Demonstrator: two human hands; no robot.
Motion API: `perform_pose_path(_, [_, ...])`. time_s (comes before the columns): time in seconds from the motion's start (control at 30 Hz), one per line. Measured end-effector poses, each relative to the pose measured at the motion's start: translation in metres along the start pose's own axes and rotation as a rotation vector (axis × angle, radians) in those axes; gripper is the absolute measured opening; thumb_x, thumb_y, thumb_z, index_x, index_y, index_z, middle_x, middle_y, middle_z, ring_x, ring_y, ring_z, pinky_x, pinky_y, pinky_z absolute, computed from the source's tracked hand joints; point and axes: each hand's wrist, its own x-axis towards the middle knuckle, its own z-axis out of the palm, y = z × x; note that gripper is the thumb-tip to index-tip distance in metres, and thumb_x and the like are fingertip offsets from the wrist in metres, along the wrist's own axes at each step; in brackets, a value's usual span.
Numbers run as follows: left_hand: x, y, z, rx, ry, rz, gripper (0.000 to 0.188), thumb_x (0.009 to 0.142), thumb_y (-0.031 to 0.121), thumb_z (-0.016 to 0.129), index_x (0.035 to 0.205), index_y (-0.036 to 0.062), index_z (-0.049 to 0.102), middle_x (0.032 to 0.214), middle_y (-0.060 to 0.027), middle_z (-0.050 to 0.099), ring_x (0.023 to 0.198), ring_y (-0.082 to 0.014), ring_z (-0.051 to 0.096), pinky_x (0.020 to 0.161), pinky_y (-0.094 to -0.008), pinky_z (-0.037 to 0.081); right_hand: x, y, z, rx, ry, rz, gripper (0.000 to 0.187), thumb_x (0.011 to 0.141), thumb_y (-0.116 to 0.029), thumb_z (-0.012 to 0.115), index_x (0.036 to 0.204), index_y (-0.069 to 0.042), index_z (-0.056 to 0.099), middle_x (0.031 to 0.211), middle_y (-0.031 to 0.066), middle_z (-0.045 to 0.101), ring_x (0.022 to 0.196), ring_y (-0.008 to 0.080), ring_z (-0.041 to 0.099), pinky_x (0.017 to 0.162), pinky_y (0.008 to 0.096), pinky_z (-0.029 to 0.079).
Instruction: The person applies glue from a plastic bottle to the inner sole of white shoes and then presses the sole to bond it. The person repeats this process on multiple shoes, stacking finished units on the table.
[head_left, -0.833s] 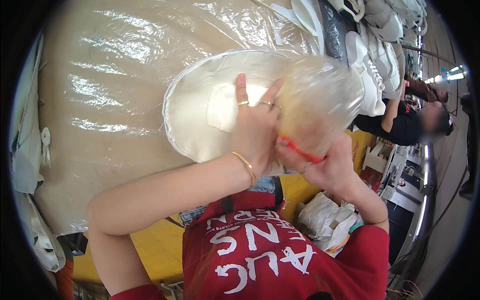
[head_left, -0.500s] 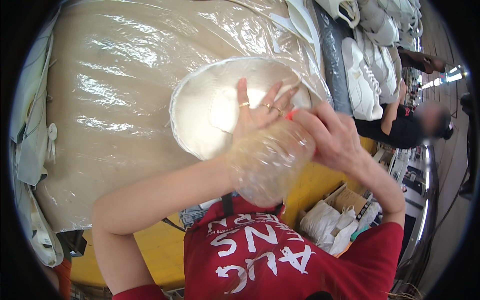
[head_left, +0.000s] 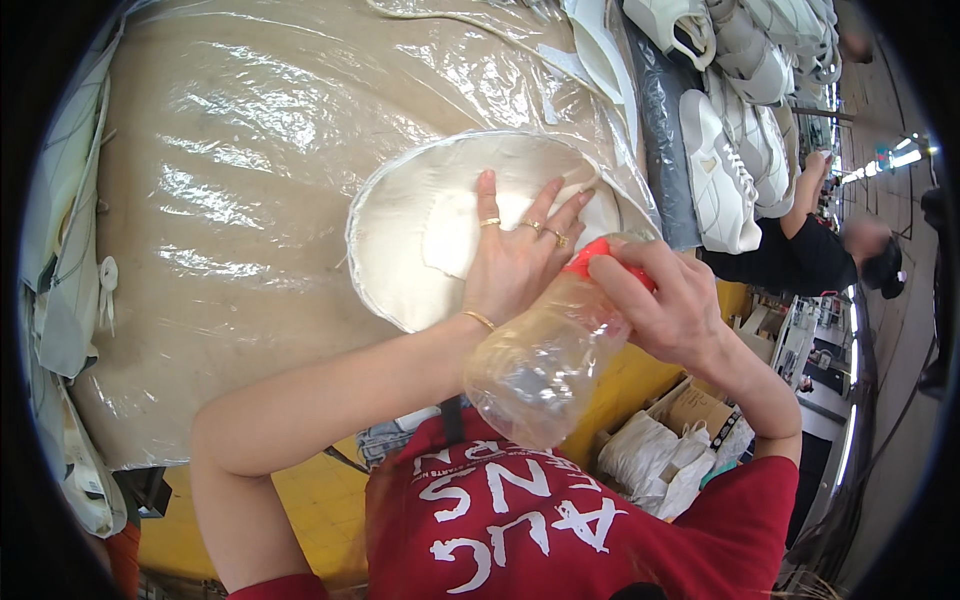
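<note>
On the plastic-covered table lies a white oval fabric piece (head_left: 395,235) with a rough, light rim and a brighter white patch inside. My left hand (head_left: 525,245) rests flat on it, fingers spread, with rings on several of them. Beside it, at the piece's right edge, my right hand (head_left: 675,300) grips the red top of a clear plastic bottle (head_left: 540,365). The bottle is tilted, its yellowish body slanting down toward my red shirt and lying over part of my left forearm. What lies beyond the red top is partly hidden by my right fingers.
White sneakers (head_left: 720,175) crowd the upper right, beside a dark plastic-wrapped strip. Pale cut strips (head_left: 605,60) and a cord lie at the far edge. Light shoe pieces (head_left: 65,285) line the left side. A bag-filled box (head_left: 655,450) stands lower right; a person in black is beyond.
The bottle has shifted slightly down, and its blur is gone. My right hand has lowered a little with it. My left hand stays spread on the fabric piece.
</note>
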Motion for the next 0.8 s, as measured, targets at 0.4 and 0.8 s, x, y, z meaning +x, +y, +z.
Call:
perform_pose_path(0.4, [0.000, 0.004, -0.031, 0.172, -0.219, 0.054, 0.065, 0.088, 0.047, 0.050, 0.147, 0.0212, 0.039, 0.152, -0.0021, 0.032, 0.148, -0.0270, 0.013, 0.109, -0.0738, 0.012, 0.029, 0.039, 0.010, -0.076, 0.092, -0.290, 0.038, 0.071, -0.022, 0.076, 0.105, -0.019, 0.059, 0.102, 0.0052, 0.057, 0.067, 0.0131, 0.058, 0.055, 0.0266, 0.048])
perform_pose_path(0.8, [0.007, 0.018, -0.026, 0.138, -0.314, -0.136, 0.075, 0.091, 0.059, 0.047, 0.152, 0.0200, 0.030, 0.156, -0.0006, 0.033, 0.147, -0.0222, 0.022, 0.114, -0.0693, 0.001, 0.041, -0.003, -0.014, 0.554, -0.257, 0.541, 0.046, 0.080, -0.030, 0.075, 0.111, 0.000, 0.057, 0.090, 0.0215, 0.064, 0.085, 0.0408, 0.063, 0.071, 0.0472, 0.051])
